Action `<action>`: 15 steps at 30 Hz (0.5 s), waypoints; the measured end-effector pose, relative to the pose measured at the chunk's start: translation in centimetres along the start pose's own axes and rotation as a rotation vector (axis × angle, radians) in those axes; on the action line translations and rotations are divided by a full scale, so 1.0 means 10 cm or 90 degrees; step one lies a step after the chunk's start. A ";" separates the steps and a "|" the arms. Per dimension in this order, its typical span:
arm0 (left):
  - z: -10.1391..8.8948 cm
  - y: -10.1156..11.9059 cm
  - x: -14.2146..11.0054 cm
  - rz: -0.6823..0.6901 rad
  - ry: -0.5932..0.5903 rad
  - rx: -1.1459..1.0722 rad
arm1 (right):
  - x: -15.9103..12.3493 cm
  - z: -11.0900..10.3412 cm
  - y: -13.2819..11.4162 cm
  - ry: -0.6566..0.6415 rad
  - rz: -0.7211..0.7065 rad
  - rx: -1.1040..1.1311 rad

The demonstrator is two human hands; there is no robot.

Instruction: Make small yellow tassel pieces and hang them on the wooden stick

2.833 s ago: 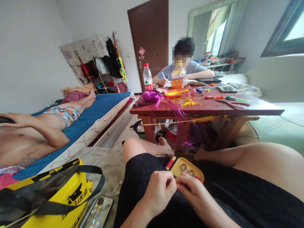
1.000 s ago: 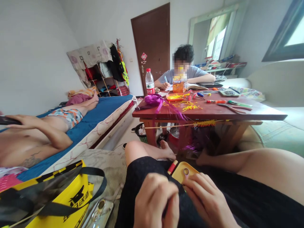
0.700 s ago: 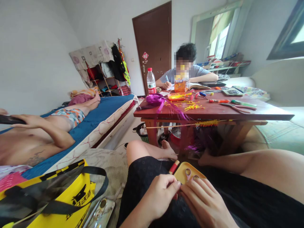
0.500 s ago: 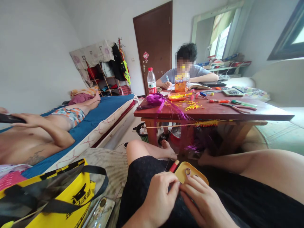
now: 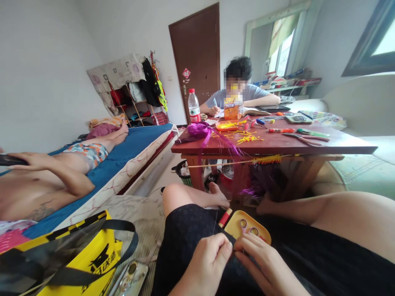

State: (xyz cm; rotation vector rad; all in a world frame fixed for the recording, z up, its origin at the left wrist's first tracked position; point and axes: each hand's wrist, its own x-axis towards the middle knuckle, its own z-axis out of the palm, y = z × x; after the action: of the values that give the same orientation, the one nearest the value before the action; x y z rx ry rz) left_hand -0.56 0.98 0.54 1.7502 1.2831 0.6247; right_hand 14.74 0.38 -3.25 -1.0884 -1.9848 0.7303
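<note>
My left hand is closed in a pinch above my lap, thumb pressed to the curled fingers. Beside it, fingertips almost meeting, my right hand pinches too. Whatever lies between the fingertips is too small and hidden to name. A faint thin line, like thread, rises from near my left hand. Just beyond the hands, a yellow tray rests on the black cloth over my lap, with a pair of scissors in it, ring handles showing. Against the tray's left side lies a red spool.
A red-brown table ahead bears purple strands, yellow pieces, pliers and bottles. A person writes behind it. Another person lies on the bed at left. A yellow bag and phone are near my left.
My left hand swung close to the camera about a second ago, then returned beside my right hand. The fingertips stay together now, and the right hand uncovers more of the scissors.
</note>
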 end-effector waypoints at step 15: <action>0.07 -0.06 -0.04 -0.031 0.029 -0.251 | 0.00 -0.08 -0.06 0.007 0.070 0.122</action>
State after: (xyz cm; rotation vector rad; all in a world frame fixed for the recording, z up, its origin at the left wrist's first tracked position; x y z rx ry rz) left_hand -0.47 0.43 -0.25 1.3852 1.1377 0.8307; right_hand 15.11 0.18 -2.38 -1.0900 -1.8146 0.9500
